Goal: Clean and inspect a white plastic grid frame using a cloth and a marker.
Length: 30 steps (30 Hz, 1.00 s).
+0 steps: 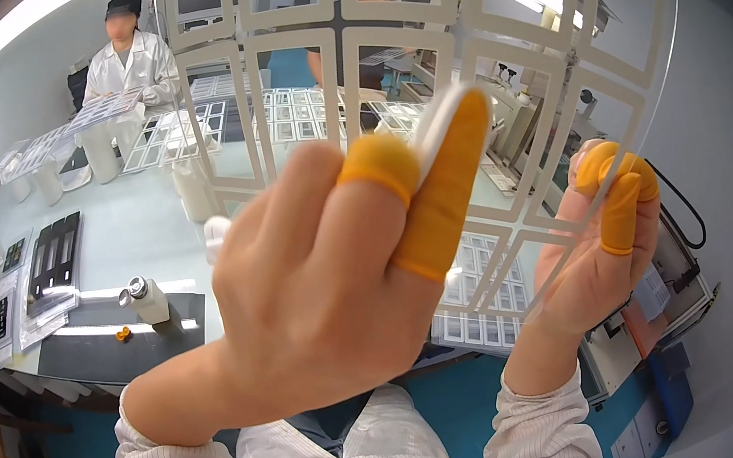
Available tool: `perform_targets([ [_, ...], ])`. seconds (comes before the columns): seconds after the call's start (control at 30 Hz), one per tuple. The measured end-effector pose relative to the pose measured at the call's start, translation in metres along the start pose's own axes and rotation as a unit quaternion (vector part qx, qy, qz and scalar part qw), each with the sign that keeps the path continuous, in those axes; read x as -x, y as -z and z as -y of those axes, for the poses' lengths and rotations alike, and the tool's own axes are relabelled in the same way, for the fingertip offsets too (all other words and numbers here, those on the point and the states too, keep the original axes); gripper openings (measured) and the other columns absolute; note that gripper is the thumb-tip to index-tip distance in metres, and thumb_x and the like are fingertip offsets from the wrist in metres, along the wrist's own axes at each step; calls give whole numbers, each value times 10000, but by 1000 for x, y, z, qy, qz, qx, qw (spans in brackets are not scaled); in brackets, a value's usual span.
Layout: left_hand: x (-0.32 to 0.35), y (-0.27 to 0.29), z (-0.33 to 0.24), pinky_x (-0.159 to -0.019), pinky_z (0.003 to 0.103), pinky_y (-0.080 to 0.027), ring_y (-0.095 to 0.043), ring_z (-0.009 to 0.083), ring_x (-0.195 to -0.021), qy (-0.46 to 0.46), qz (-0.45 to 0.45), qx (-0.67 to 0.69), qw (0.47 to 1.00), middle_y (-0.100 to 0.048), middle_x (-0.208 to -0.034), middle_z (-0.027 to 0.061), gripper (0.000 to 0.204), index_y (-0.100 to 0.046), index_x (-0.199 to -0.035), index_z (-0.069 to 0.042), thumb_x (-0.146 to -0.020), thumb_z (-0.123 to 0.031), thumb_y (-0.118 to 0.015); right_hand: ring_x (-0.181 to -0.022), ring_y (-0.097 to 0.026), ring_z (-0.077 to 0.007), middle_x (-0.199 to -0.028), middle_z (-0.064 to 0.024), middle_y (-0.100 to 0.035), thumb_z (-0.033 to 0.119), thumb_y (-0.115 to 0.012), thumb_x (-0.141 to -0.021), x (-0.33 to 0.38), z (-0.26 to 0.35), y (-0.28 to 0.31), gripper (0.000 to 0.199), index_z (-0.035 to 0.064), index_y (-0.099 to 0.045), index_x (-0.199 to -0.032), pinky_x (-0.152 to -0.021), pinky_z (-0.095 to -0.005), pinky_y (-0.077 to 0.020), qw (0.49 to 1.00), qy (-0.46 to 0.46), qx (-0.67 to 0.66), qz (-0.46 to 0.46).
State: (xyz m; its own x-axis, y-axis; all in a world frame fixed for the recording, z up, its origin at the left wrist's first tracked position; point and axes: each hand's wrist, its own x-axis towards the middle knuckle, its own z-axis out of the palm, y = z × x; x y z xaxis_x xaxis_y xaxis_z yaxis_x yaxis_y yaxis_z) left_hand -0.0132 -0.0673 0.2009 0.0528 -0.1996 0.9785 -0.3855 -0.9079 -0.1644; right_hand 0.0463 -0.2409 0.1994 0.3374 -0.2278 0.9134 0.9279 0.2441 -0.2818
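A large clear sheet printed with pale frame outlines stands tilted up before me. My right hand grips its right edge, with orange finger cots on the fingertips. My left hand is raised in front of the sheet, its thumb and a finger in orange cots. Between these fingers is a narrow white piece, blurred, whose kind I cannot make out. Whether that piece touches the sheet I cannot tell. Below the sheet, more frame-printed sheets lie on the table, partly hidden by my left hand.
On the pale table stand a small magnifier and a white container. Loose orange finger cots lie on a dark mat. A black slotted panel rests leftward. Across the table is a person in a white coat; another shows through the sheet.
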Motion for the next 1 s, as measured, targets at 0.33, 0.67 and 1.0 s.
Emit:
perform_targets([
  [0.33,5,0,5,-372,204,-342,-452,140,-503,4,-23,26,999,-486,-630,53,320,-600,-867,43,-556,21,-672,-846,-519,-155,-891,-63,-551,236,-551,-797,0,-2,3,237,48,-510,-936,-886,-338,-341,1000,-14,-5,20],
  [0.67,14,1,8,-352,197,-325,-425,121,-495,5,-14,31,999,-488,-668,61,340,-604,-869,40,-546,-20,-689,-836,-522,-161,-890,-74,-552,227,-549,-798,1,-2,2,242,38,-504,-942,-885,-356,-343,999,-18,-2,34],
  [1.0,14,-2,7,-358,176,-295,-412,126,-491,-5,-28,15,999,-482,-646,55,363,-609,-875,44,-520,4,-676,-827,-476,-176,-842,-77,-536,206,-516,-815,1,-3,1,210,37,-519,-941,-850,-344,-313,999,-11,-16,32],
])
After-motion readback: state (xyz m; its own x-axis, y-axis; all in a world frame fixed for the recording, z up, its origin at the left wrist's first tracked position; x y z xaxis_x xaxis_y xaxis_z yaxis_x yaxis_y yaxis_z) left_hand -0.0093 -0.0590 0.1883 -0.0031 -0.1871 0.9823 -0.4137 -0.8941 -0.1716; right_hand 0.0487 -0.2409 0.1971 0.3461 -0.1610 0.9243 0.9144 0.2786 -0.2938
